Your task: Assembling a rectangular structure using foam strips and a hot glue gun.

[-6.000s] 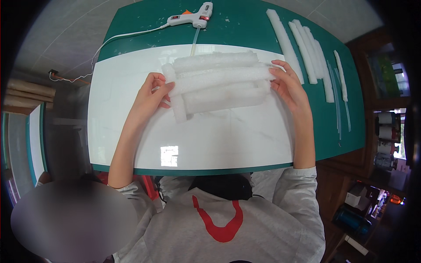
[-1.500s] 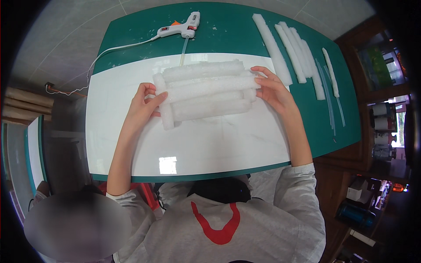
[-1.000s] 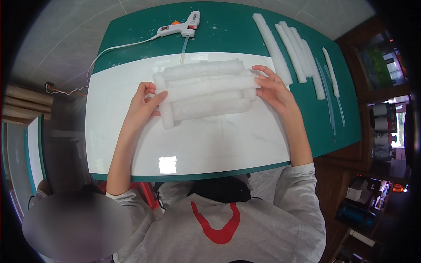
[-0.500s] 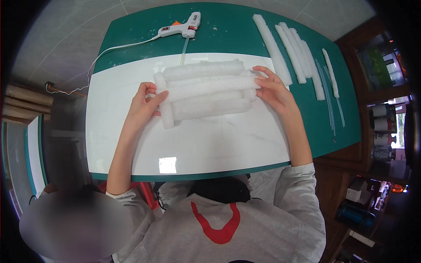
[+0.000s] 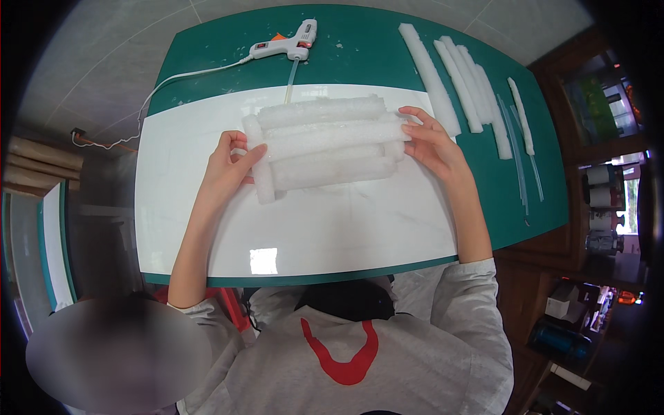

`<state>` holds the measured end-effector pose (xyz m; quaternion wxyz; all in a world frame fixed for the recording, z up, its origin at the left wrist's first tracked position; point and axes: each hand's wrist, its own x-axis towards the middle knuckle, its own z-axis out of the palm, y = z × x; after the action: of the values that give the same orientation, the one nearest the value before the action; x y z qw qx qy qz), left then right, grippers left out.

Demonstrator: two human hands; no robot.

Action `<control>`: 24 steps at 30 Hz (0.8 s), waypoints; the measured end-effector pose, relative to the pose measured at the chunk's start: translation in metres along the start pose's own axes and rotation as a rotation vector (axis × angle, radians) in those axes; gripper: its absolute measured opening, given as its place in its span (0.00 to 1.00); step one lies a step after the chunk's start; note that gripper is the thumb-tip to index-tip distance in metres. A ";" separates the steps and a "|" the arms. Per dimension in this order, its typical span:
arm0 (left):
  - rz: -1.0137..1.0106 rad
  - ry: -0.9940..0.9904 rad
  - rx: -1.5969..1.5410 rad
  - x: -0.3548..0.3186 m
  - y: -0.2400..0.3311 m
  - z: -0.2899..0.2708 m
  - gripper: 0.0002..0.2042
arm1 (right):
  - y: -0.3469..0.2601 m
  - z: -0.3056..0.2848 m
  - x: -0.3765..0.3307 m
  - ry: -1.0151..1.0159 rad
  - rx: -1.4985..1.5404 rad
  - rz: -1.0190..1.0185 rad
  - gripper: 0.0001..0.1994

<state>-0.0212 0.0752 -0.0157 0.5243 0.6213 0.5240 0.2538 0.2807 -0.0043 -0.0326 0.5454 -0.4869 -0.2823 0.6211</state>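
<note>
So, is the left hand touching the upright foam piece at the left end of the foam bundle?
Touching. The head view shows the left hand with its thumb pressed against the upright foam piece; no gap is visible between them.

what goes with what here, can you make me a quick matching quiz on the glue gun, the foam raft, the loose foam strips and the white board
1 glue gun
2 foam raft
3 loose foam strips
4 white board

a between left hand and right hand
b far right on the green mat
c under the raft
d far edge, cord trailing left

Pairs: 1-d, 2-a, 3-b, 4-c
</note>
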 end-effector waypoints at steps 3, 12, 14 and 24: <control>-0.006 -0.005 -0.005 0.000 0.001 0.000 0.19 | -0.001 0.004 -0.001 0.020 -0.004 -0.001 0.20; -0.030 -0.014 -0.015 -0.001 0.002 -0.001 0.19 | -0.001 0.003 -0.001 0.029 0.025 0.021 0.20; -0.017 -0.024 -0.031 0.000 0.000 -0.002 0.19 | -0.001 0.003 -0.001 0.032 0.024 0.024 0.20; -0.022 -0.047 -0.063 0.001 0.000 -0.003 0.19 | -0.003 0.008 -0.003 0.048 -0.014 0.032 0.19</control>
<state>-0.0233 0.0769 -0.0147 0.5586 0.6043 0.5103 0.2498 0.2746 -0.0052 -0.0262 0.5386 -0.5099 -0.2654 0.6161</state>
